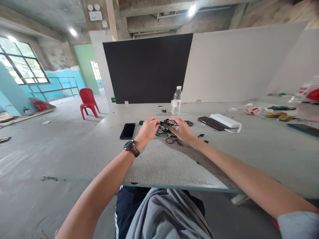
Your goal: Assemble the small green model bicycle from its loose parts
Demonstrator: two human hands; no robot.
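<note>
A small green and black model bicycle (163,130) is held just above or on the table, between both hands. My left hand (149,127), a watch on its wrist, has its fingers closed on the model's left end. On the other end, my right hand (182,129) is closed with thumb and fingers round it, hiding part of it. A thin black ring (169,140) and dark slender parts (177,142) lie just in front. Behind the right hand rests a small black wheel (189,123). More little black pieces (201,135) lie to the right.
A dark phone (127,131) lies left of my hands. Beyond them stands a water bottle (176,100). On the right are a brown phone (212,123), a white power bank (225,121) with a cable, and plastic packaging (250,109). The table's front edge (179,188) is near my lap.
</note>
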